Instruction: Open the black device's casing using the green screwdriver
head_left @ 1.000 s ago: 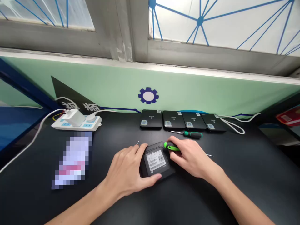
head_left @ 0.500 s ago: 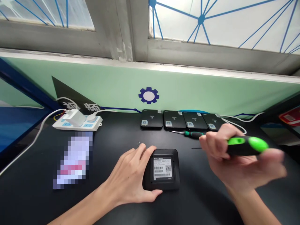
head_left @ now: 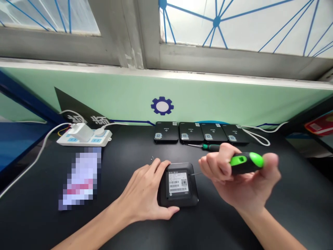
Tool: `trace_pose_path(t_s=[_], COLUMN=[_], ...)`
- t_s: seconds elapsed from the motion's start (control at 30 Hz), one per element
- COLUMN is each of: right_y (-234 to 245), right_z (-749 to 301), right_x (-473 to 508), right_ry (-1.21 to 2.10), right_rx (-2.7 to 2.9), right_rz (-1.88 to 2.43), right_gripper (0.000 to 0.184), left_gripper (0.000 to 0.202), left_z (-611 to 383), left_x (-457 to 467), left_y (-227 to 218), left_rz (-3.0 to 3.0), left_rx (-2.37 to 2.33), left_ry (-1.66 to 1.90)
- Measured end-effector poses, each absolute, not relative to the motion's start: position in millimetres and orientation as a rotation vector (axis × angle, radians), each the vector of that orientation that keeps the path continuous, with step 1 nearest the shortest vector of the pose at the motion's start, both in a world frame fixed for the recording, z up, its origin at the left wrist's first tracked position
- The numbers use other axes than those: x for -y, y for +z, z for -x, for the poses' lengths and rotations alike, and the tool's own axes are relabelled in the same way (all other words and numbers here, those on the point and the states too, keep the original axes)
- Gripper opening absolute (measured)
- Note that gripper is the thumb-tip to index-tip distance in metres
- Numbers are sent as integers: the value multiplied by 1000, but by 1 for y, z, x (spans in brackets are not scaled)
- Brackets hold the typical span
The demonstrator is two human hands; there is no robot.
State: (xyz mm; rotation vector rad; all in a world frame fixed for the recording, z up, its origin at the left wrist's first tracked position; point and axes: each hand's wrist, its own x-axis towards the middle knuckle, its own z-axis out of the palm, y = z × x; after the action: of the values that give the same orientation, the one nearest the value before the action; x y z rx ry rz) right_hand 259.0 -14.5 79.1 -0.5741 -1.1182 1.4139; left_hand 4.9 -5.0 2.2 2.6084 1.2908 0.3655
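Box (head_left: 179, 187), black and square with a white barcoded label (head_left: 178, 182), lies on the table (head_left: 125, 152) clamped by the left hand (head_left: 147, 195), while the right hand (head_left: 240, 187), clenched round a green-and-black screwdriver (head_left: 244, 164), partly hides a second screwdriver (head_left: 210, 147) before four black cases (head_left: 191, 131).

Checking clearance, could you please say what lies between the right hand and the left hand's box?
Just the held screwdriver's shaft, in the head view.
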Motion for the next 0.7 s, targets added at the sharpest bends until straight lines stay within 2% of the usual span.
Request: trace_pose_path(t_s=[0.27, 0.4, 0.47, 0.6, 0.7], right_y=[63, 70, 76, 80, 78], right_z=[-247, -240, -239, -240, -244], right_x=[11, 13, 14, 12, 8], right_ry=[1353, 1191, 1081, 984, 965], right_rx=[1216, 1262, 1280, 1373, 1448], right_rz=[622, 720, 771, 825, 884], right_gripper=[59, 43, 35, 30, 22], left_gripper=[112, 108, 94, 42, 27], left_z=[-5, -1, -1, -14, -33], left_x=[5, 6, 5, 4, 3], left_y=[5, 6, 10, 25, 31], left_rz=[-2627, -2709, -2766, -2900, -2956], left_rx=[-1275, -1246, -1236, -1155, -1088], left_ry=[371, 425, 515, 583, 493])
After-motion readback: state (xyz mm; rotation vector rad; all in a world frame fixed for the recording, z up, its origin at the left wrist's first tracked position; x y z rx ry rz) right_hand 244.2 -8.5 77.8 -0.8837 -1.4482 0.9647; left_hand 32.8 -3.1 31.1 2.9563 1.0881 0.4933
